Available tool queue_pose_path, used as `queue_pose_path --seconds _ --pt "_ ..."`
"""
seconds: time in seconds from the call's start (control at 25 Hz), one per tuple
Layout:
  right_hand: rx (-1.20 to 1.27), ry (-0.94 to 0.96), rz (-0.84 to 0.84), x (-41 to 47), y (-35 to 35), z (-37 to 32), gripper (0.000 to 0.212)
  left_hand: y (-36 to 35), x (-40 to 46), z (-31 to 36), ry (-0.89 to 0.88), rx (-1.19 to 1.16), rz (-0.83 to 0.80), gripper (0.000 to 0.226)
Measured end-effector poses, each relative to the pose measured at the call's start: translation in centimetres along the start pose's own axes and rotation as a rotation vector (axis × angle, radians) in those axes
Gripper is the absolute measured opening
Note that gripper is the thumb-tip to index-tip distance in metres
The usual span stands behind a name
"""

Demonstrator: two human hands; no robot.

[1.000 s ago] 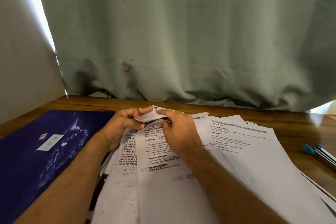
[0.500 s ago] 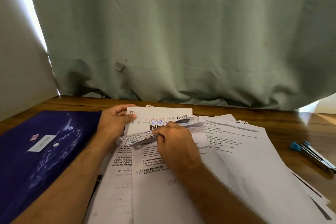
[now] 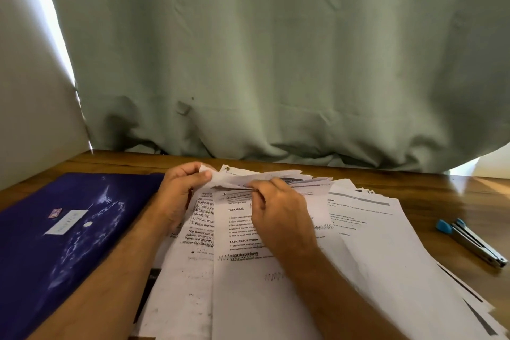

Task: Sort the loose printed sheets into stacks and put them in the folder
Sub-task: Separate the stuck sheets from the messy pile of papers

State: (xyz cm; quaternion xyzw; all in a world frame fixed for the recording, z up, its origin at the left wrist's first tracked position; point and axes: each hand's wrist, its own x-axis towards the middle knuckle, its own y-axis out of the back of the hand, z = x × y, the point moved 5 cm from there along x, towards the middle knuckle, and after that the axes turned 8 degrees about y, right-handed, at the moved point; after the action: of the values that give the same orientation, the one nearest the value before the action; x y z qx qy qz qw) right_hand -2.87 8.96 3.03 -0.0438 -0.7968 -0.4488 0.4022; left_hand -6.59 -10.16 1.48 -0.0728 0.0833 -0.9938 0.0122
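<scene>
Both hands work at the far edge of the sheets (image 3: 276, 298) heaped on the table (image 3: 414, 188). Left hand (image 3: 179, 196) pinches a crumpled sheet (image 3: 248, 176) by its corner; right hand (image 3: 278, 215) seems to pinch its near edge. Folder (image 3: 69, 229) lies closed, left.
</scene>
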Motion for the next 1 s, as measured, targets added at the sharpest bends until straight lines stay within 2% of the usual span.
queue_pose_path --seconds 0.16,0.28,0.36,0.44,0.52,0.6,0.64,0.76,0.8,0.88,1.0 --pt "0.053 -0.032 0.024 0.0 0.0 0.2 0.044 -0.5 -0.2 0.2 -0.024 0.023 -0.103 0.01" --pt "0.034 -0.051 -0.096 0.1 -0.7 0.3 0.042 -0.8 -0.4 0.2 0.017 0.009 -0.169 0.004" --pt "0.012 -0.072 -0.175 0.0 -1.1 0.5 0.035 -1.0 -0.5 0.0 0.05 0.001 -0.179 0.02" --pt "0.018 -0.093 -0.237 -0.1 -1.2 0.6 0.033 -0.6 -0.1 -0.1 0.051 0.07 -0.036 0.038" --pt "0.025 -0.119 -0.303 -0.1 -1.2 0.6 0.034 0.6 0.6 -0.3 0.033 0.203 0.162 0.027" --pt "0.032 -0.149 -0.356 0.1 -1.2 0.5 0.035 1.6 1.3 -0.7 0.061 0.392 0.273 0.011" --pt "0.037 -0.16 -0.37 0.2 -1.1 0.5 0.035 1.9 1.6 -1.1 0.099 0.541 0.286 0.015" --pt "0.036 -0.181 -0.441 0.2 -1.1 0.3 0.037 1.9 2.3 -2.2 0.19 1.049 0.308 0.049" --pt "0.033 -0.185 -0.47 0.2 -1.1 0.4 0.038 1.9 2.4 -2.4 0.201 1.117 0.33 0.057" --pt "0.034 -0.2 -0.504 0.4 -1.2 0.5 0.039 1.8 2.4 -2.5 0.209 1.111 0.369 0.067" --pt "0.048 -0.218 -0.539 0.2 -1.2 0.6 0.038 1.8 2.2 -2.5 0.191 1.093 0.378 0.071"
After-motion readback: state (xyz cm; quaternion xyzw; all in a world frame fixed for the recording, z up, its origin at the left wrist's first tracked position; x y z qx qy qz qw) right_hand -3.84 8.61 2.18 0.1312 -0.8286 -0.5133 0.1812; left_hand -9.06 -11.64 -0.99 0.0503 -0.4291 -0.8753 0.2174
